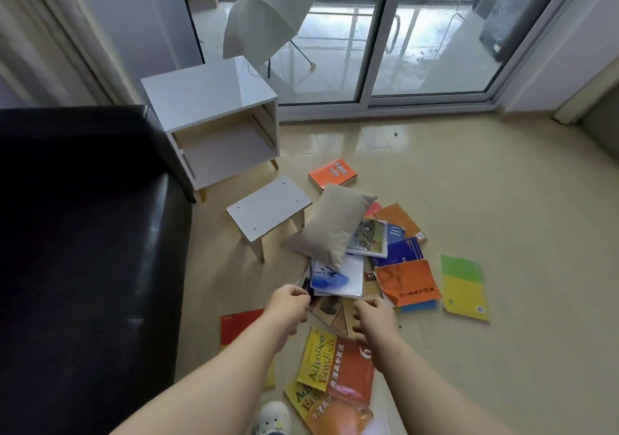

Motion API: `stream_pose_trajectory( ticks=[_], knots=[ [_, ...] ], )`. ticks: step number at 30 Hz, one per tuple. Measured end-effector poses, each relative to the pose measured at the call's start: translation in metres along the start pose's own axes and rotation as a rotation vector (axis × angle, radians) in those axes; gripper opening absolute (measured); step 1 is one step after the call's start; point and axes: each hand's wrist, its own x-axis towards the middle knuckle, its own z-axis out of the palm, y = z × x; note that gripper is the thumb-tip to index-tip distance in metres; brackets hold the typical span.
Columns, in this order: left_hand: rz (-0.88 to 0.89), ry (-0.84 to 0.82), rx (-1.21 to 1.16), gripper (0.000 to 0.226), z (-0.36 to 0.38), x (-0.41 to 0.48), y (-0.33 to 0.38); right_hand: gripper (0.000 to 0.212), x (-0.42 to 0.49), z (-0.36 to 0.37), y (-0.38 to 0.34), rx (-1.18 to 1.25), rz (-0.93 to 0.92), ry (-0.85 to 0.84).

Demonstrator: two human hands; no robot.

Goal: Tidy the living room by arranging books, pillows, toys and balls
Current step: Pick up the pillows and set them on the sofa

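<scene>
Both of the person's hands reach down into a heap of books on the floor [502,200]. The left hand [289,304] curls its fingers on the left edge of a brown book [330,310], and the right hand [371,317] curls its fingers over the right edge, so the two grip it between them. This brown book lies low in the heap, partly under a blue-white book [338,277]. A beige pillow [330,227] rests tilted on the far side of the heap, overlapping the blue-white book and a picture book [368,237]. To the right of these lie a blue book [398,252] and a crumpled orange book [407,284], with a green-yellow book [464,287] flat just beyond them, apart from the heap. Another orange book [331,173] lies alone behind the pillow. Nearer the person, two yellow-orange books [335,367] overlap under the right forearm, and a red book [239,324] shows beneath the left forearm. A white shoe [273,416] is at the bottom edge. A small white stool [268,210] stands left of the pillow, in front of an open white cabinet [214,116] that sits beside a black sofa [83,233]. Past the glass door [435,32], an open white umbrella [268,9] rests on the balcony.
</scene>
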Motion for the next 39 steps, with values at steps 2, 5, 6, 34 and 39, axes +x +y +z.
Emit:
stream_pose_trajectory(
  ticks=[2,5,6,34,39],
  knots=[
    [-0.039,-0.009,-0.007,0.014,0.009,0.018,0.014,0.011,0.021,-0.006,-0.005,0.033,0.049,0.005],
    [-0.108,0.001,-0.060,0.014,0.026,0.051,0.032,0.012,0.059,-0.019,-0.016,0.045,0.102,0.028],
    [-0.122,0.007,-0.086,0.014,0.035,0.063,0.038,0.012,0.076,-0.025,-0.019,0.022,0.107,0.034],
    [-0.630,0.343,-0.747,0.028,0.258,0.546,-0.022,0.012,0.560,-0.058,0.019,-0.334,0.333,-0.208],
    [-0.243,0.321,-0.534,0.007,0.260,0.511,0.021,0.010,0.537,-0.065,-0.015,-0.327,0.286,-0.201]
  ],
)
